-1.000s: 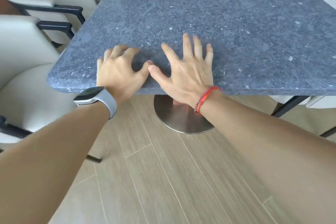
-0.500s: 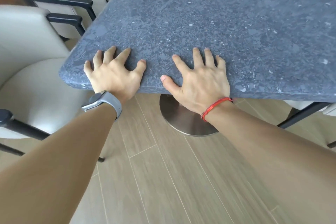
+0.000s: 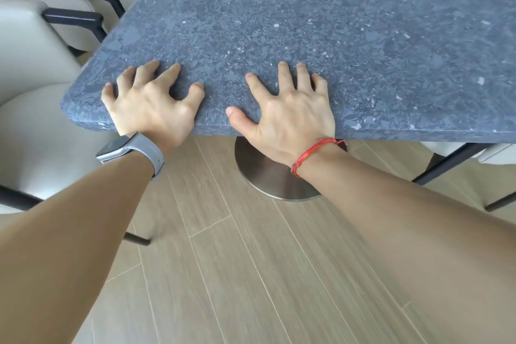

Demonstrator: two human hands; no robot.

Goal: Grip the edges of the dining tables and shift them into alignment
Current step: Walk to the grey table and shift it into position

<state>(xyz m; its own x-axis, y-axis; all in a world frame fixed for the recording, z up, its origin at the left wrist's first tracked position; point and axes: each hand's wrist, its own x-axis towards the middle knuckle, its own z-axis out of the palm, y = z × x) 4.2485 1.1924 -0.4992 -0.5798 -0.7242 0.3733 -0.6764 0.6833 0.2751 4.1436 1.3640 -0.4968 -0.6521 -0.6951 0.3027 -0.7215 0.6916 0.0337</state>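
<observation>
Palms down on speckled dark-grey stone tabletop (image 3: 335, 36) near its front-left corner: left hand (image 3: 150, 109) arched, fingertips dug in; right hand (image 3: 296, 117) spread flatter, thumb by the front edge. Neither wrapped under the edge, probably pressing for friction to slide it. Round brushed-metal pedestal base (image 3: 268, 176) below. Cream black-framed armchairs (image 3: 33, 64) just beside the left side, likely blocking a leftward shift.
</observation>
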